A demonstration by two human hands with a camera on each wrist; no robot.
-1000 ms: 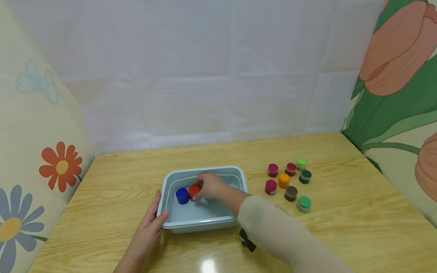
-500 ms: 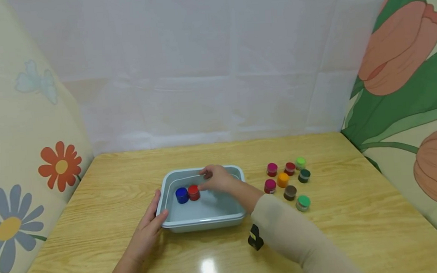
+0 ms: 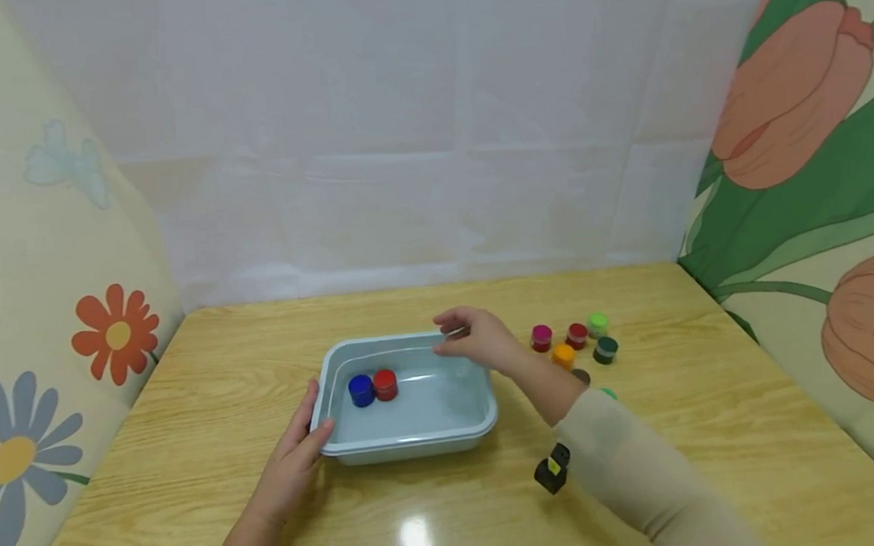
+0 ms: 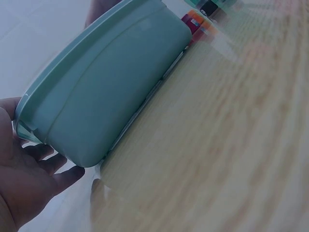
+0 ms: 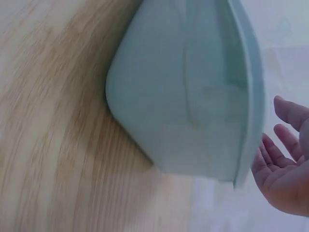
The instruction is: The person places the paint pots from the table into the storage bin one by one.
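A pale blue-grey plastic tub (image 3: 410,450) stands on the wooden table. Inside, toward its left end, a small blue paint jar (image 3: 362,391) and a small red paint jar (image 3: 385,385) stand upright side by side. My left hand (image 3: 298,453) grips the tub's left end, thumb over the rim and the other fingers against the outer wall, as the left wrist view (image 4: 29,179) shows. My right hand (image 3: 478,337) is over the tub's back right corner with fingers loosely bent. Nothing is between them. In the right wrist view that hand (image 5: 285,159) appears beyond the rim.
Several small jars stand right of the tub, among them magenta (image 3: 541,338), dark red (image 3: 577,335), lime (image 3: 598,324), dark green (image 3: 605,349) and orange (image 3: 563,357). My right forearm partly covers others. A black device (image 3: 552,469) is at the right wrist.
My right hand has let go of the red jar beside the blue one and moved up and right to the tub's back corner. The left hand keeps its grip.
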